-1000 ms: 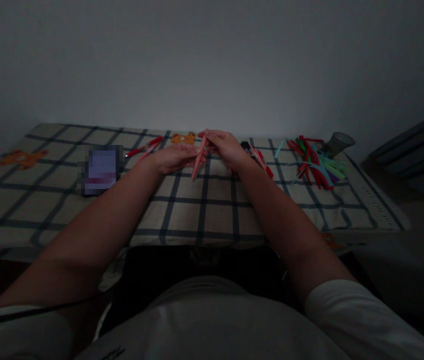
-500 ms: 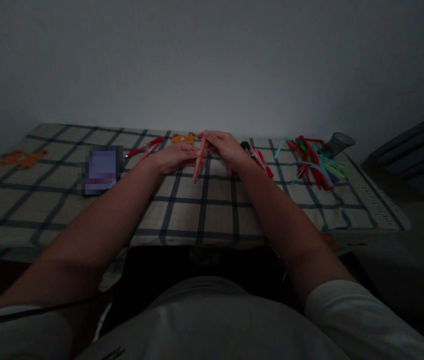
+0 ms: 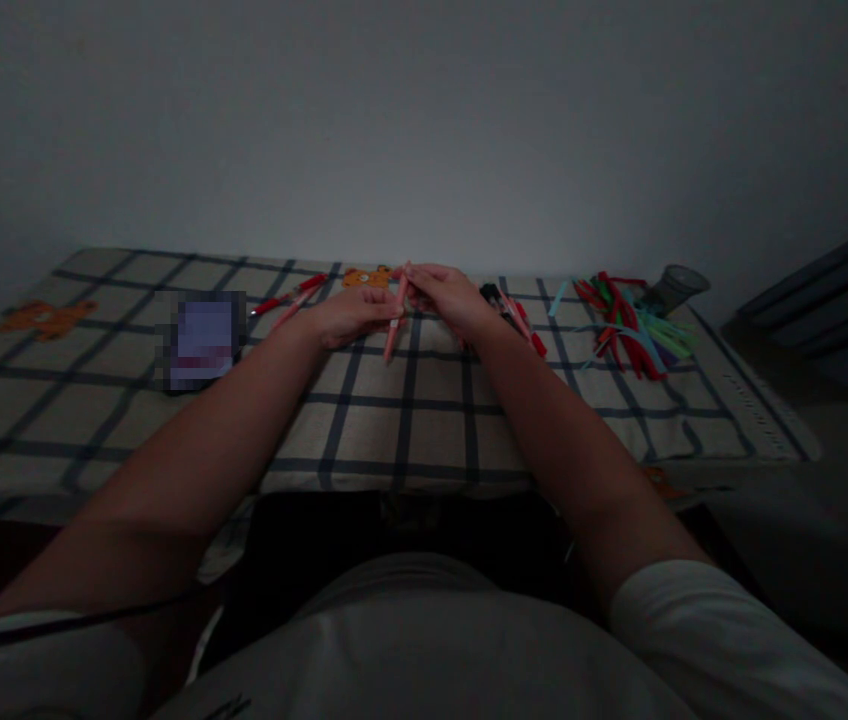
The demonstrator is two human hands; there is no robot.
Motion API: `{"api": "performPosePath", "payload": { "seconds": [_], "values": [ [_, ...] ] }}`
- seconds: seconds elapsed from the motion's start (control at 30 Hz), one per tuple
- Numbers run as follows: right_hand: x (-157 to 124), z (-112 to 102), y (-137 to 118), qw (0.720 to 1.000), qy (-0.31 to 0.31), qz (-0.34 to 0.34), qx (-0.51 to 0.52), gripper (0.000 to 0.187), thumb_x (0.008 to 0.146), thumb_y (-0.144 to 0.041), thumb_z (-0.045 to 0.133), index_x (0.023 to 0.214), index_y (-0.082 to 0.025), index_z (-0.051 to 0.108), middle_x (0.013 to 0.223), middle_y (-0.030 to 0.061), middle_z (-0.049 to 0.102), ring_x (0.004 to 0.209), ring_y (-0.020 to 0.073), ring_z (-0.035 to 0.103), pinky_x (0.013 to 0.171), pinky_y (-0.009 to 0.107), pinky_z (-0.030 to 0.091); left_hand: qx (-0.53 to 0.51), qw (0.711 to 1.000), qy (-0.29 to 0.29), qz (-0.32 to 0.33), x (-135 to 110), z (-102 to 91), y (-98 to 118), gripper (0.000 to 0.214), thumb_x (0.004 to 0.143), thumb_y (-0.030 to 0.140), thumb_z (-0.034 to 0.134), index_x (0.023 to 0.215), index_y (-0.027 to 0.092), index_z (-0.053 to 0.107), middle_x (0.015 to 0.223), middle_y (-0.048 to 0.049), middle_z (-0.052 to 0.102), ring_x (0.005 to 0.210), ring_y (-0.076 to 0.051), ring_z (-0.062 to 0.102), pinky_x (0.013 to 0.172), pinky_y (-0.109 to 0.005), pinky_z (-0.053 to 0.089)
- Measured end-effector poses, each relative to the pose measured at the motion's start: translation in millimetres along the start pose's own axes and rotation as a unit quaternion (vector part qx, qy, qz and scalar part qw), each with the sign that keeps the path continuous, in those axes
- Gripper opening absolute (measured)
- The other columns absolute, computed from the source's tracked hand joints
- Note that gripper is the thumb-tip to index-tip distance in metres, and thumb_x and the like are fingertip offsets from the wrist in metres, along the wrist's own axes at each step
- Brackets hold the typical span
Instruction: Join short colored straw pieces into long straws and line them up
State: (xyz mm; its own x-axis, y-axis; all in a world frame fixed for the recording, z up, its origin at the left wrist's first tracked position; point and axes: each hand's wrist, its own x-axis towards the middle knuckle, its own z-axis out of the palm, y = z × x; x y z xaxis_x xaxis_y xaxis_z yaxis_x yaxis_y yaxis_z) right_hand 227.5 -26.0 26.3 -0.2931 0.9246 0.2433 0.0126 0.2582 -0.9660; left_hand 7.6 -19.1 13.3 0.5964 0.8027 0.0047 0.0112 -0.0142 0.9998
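Both my hands meet over the middle of a checked tablecloth (image 3: 431, 420). My left hand (image 3: 353, 315) is closed around the lower part of a pink pen-like stick (image 3: 392, 335). My right hand (image 3: 448, 293) pinches the stick's upper end with closed fingers. The stick stands tilted, its lower tip near the cloth. Right beside my right wrist lie a few red and black pens (image 3: 518, 315).
Two red pens (image 3: 289, 297) lie left of my left hand. A blurred purple patch (image 3: 203, 335) sits further left. A heap of red, green and blue strips (image 3: 630, 320) and a dark cup (image 3: 671, 288) are at the right. Orange bear prints mark the cloth.
The pink stick's lower end has shifted very slightly; my hands stay almost where they were.
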Motion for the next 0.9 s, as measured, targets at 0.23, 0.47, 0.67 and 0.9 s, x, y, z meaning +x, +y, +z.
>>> {"api": "performPosePath", "payload": {
  "seconds": [0.23, 0.47, 0.67, 0.9],
  "values": [
    [0, -2, 7, 0.998, -0.052, -0.010, -0.036, 0.047, 0.090, -0.068, 0.096, 0.095, -0.023, 0.085, 0.079, -0.0028, 0.070, 0.076, 0.0148, 0.057, 0.070, 0.027, 0.046, -0.036, 0.998, 0.014, 0.058, 2, 4.0, 6, 0.048, 0.065, 0.048, 0.116, 0.086, 0.017, 0.085, 0.081, -0.0030, 0.079, 0.074, -0.014, 0.067, 0.072, -0.025, 0.052],
    [-5, 3, -3, 0.999, -0.028, 0.010, -0.035, 0.037, 0.091, -0.058, 0.097, 0.092, -0.023, 0.085, 0.081, -0.0011, 0.074, 0.078, 0.0161, 0.060, 0.072, 0.028, 0.050, -0.011, 0.999, 0.015, 0.038, 3, 4.4, 5, 0.045, 0.068, 0.046, 0.114, 0.088, 0.017, 0.085, 0.082, -0.0029, 0.078, 0.073, -0.014, 0.064, 0.067, -0.024, 0.048],
    [-5, 2, -3, 0.999, -0.034, 0.008, -0.034, 0.032, 0.096, -0.052, 0.094, 0.091, -0.022, 0.084, 0.082, -0.0012, 0.073, 0.080, 0.0158, 0.061, 0.076, 0.027, 0.051, 0.008, 0.999, 0.016, 0.033, 2, 7.0, 8, 0.042, 0.075, 0.044, 0.111, 0.083, 0.019, 0.079, 0.075, 0.0006, 0.071, 0.076, -0.015, 0.067, 0.075, -0.026, 0.052],
    [-2, 2, 2, 0.998, -0.044, -0.003, -0.034, 0.036, 0.102, -0.052, 0.089, 0.085, -0.023, 0.077, 0.079, -0.0019, 0.069, 0.075, 0.0144, 0.057, 0.072, 0.026, 0.048, 0.030, 0.997, 0.025, 0.061, 4, 10.9, 3, 0.054, 0.073, 0.050, 0.112, 0.077, 0.021, 0.066, 0.071, 0.0014, 0.069, 0.074, -0.015, 0.067, 0.074, -0.026, 0.054]
  ]
}}
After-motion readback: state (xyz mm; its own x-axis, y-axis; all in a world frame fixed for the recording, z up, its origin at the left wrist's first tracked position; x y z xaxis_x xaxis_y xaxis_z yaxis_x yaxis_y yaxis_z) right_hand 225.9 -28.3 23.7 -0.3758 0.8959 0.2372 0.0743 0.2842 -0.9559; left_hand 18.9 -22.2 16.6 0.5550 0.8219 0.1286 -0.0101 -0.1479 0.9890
